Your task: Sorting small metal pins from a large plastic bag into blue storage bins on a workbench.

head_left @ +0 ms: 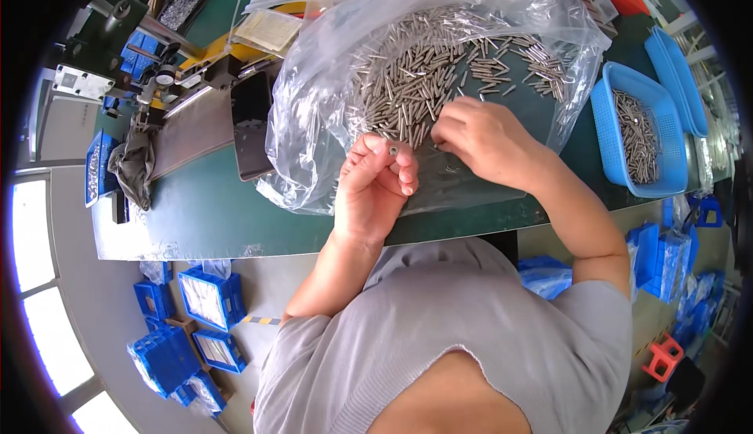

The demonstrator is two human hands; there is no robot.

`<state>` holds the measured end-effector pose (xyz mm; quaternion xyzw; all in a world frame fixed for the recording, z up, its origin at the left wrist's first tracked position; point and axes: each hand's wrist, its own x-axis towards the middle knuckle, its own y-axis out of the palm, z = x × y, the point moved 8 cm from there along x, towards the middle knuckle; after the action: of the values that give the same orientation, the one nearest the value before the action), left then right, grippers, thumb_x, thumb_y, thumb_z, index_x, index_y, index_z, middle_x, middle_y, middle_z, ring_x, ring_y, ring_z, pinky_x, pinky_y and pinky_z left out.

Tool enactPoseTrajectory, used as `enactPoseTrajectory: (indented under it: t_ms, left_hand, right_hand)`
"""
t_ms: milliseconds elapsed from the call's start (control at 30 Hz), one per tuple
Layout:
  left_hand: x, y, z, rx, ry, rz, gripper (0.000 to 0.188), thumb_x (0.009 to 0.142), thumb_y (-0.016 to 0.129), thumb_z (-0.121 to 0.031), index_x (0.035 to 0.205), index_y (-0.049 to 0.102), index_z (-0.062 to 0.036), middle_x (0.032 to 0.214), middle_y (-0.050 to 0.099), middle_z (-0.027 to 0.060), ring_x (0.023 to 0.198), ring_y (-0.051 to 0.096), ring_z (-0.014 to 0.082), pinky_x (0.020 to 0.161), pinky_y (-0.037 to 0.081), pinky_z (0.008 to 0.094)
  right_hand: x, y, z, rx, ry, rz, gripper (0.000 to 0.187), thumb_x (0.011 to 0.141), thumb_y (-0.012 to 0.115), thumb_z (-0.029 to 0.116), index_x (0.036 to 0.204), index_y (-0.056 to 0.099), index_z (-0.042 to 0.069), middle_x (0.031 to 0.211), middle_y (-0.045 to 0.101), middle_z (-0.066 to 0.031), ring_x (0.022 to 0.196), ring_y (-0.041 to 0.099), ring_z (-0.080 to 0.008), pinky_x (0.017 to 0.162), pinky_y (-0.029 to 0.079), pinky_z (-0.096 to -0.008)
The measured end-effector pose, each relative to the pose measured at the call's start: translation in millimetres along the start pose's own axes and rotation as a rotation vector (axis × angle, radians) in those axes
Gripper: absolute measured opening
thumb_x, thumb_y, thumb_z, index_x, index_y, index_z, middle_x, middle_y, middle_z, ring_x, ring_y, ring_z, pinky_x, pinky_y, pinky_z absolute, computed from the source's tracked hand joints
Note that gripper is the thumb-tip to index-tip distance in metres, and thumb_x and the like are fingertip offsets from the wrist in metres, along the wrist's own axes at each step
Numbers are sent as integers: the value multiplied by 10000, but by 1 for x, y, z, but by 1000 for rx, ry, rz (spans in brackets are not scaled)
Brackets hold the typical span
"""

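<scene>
A large clear plastic bag (pixel 314 65) lies spread on the green table, with a heap of small metal pins (pixel 412 69) on it. At the near edge of the heap, my left hand (pixel 372 179) is turned palm up. Its thumb and forefinger pinch a small metal pin (pixel 393 151), seen end-on. To its right, my right hand (pixel 486 140) is held low over the bag beside the pins, back upward and fingers drawn together. What those fingertips hold, if anything, is hidden.
On the right stands a blue basket (pixel 604 116) of similar pins, beside another blue basket (pixel 674 81). A dark tray (pixel 252 124) and a bench fixture (pixel 161 73) are at left. Blue crates (pixel 212 297) stand on the floor below the green table's edge (pixel 235 238).
</scene>
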<state>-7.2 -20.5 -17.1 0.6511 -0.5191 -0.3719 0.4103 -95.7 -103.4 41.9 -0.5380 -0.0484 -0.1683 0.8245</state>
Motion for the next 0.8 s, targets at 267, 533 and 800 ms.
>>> enactPoseTrajectory:
  t_ms: [267,533,800]
  left_hand:
    - [-1,8,7,167,-49,-36,93,915,528,-115,869,518,-35,823,607,140,669,590,186,569,505,288]
    - [-3,9,13,301,-112,-76,92,925,518,-115,905,507,-26,805,613,122,638,597,174,559,514,282]
    - [-2,6,13,312,-117,-58,88,917,526,-102,904,513,-16,802,627,137,646,618,191,566,534,292]
  right_hand:
    - [0,-25,-15,454,210,-60,80,801,641,30,854,582,20,745,615,-60,644,595,-136,569,460,-259]
    - [-5,-12,-5,867,344,-5,47,806,628,-5,849,609,-5,735,619,-29,614,577,-74,544,478,-211]
    - [-5,-1,-2,956,432,134,60,811,643,20,812,584,8,729,616,-21,622,577,-63,555,469,-195]
